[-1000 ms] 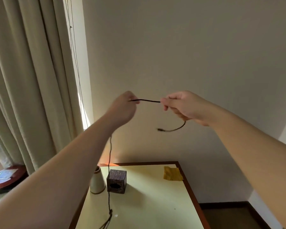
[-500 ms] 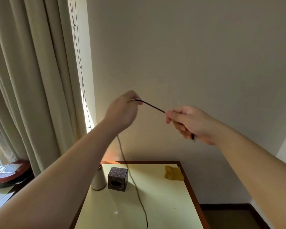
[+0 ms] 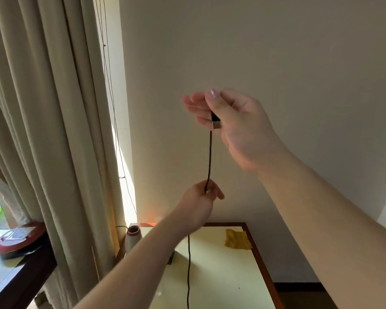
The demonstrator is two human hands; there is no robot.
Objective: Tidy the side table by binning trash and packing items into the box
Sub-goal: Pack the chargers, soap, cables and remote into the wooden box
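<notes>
A thin black USB cable (image 3: 209, 157) runs straight up and down in the air above the side table (image 3: 218, 277). My right hand (image 3: 234, 121) is raised high and pinches the cable at its metal plug (image 3: 215, 121) between thumb and fingers. Lower down, my left hand (image 3: 201, 204) grips the cable, and the rest of it hangs from that fist toward the tabletop. A crumpled yellow scrap (image 3: 236, 239) lies at the table's far right corner. My left forearm hides most of the small dark box (image 3: 171, 258).
A cream cone-shaped spool (image 3: 133, 239) stands at the table's far left edge beside the beige curtain (image 3: 45, 130). A round red object (image 3: 20, 238) sits on a dark ledge to the left. The wall is right behind the table; dark floor lies to the right.
My right hand rose and now holds the plug end up high. My left hand dropped below it, so the cable stretch between them turned from near level to vertical.
</notes>
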